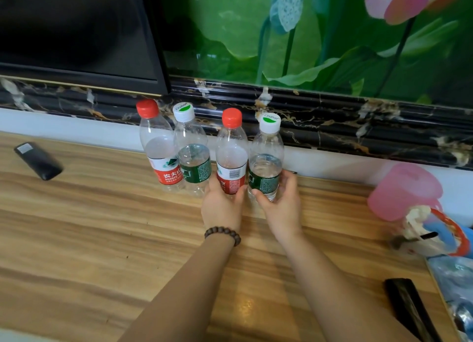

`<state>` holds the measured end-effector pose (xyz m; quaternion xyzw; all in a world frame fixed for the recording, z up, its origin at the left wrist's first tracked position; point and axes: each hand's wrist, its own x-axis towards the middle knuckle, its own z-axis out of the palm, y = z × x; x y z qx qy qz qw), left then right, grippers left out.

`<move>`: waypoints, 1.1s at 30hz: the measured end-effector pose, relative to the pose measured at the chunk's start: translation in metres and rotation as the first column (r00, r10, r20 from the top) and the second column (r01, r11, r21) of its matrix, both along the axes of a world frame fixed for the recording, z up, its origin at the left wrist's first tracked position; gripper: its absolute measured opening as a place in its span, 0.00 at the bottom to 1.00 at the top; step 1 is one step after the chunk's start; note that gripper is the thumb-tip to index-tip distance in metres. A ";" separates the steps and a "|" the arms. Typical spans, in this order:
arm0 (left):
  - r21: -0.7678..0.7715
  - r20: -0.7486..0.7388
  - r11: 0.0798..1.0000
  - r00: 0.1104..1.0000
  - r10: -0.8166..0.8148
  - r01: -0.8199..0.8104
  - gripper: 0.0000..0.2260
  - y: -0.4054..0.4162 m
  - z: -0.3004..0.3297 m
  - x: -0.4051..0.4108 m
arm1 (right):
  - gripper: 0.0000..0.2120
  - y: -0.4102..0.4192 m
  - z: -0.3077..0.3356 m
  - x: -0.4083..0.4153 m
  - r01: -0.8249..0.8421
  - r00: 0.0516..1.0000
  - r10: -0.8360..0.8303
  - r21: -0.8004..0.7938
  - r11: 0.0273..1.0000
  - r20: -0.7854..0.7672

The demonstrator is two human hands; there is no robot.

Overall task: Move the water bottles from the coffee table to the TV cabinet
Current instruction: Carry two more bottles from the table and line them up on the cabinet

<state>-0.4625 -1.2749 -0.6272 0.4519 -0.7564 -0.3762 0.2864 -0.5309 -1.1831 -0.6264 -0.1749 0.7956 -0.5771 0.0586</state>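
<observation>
Bottles (194, 159) upright on cabinet (76, 226), part-filled with water.

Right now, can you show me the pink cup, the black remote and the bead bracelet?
pink cup (405, 190), head view, on its side wall.
black remote (38, 160), head view, middle of its body.
bead bracelet (223, 234), head view, on the beads.

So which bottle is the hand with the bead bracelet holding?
The left hand holds the second red-capped bottle, third from the left. The other red-capped one, at the row's far left, stands untouched.
</observation>
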 end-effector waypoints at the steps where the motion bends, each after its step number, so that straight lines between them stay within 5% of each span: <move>1: -0.001 0.006 1.000 1.000 0.000 0.000 0.33 -0.001 0.000 0.000 | 0.32 0.000 0.000 0.000 0.004 1.000 -0.004 -0.002 1.000 0.001; 14: 0.000 0.042 1.000 0.999 -0.001 0.001 0.34 0.002 0.005 0.013 | 0.35 -0.003 0.005 0.006 0.019 1.000 -0.019 0.032 0.999 0.013; 19: 0.031 0.186 0.996 0.979 -0.088 0.084 0.33 0.007 0.033 0.040 | 0.38 0.013 0.031 0.013 -0.005 0.996 -0.011 0.180 0.984 0.091; 28: 0.081 0.588 0.921 0.728 -0.352 0.380 0.30 0.012 0.185 0.112 | 0.27 0.065 0.182 0.062 -0.175 0.984 0.109 0.620 0.765 0.143; 33: 0.074 0.681 0.891 0.631 -0.373 0.447 0.30 0.023 0.303 0.161 | 0.26 0.088 0.309 0.103 -0.256 0.966 0.202 0.700 0.667 0.160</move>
